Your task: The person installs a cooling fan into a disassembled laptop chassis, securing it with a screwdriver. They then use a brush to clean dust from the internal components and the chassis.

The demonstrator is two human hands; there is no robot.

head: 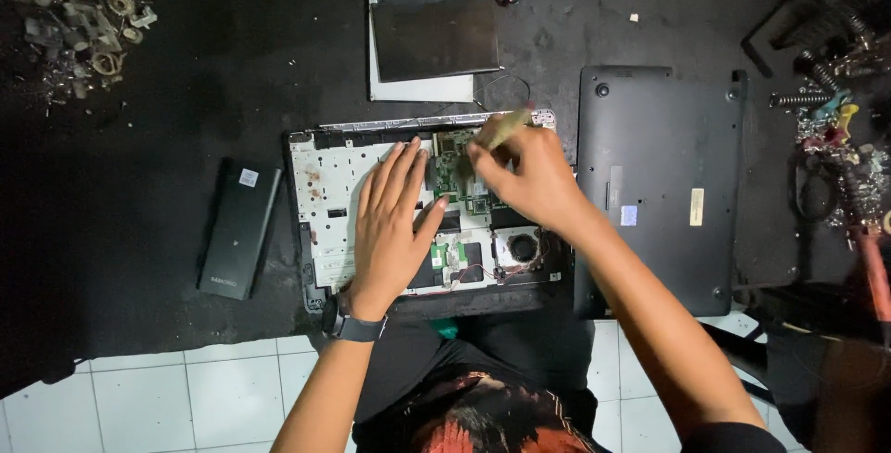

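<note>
An opened laptop base (327, 195) lies on a black mat, with its white inner frame, green circuit board (452, 174) and small round fan (524, 247) exposed. My left hand (394, 221) rests flat on the frame, fingers spread, beside the board. Over the board's upper right, my right hand (524, 174) grips a pale, thin brush-like tool (506, 126), whose tip points up and right. A dark watch sits on my left wrist.
A dark bottom cover (661, 184) lies right of the laptop. A long black battery (238, 228) lies left. A dark flat panel on a white sheet (434, 40) sits behind. Small metal parts (79, 21) are far left, tools and springs (840, 110) far right. White tiles lie near me.
</note>
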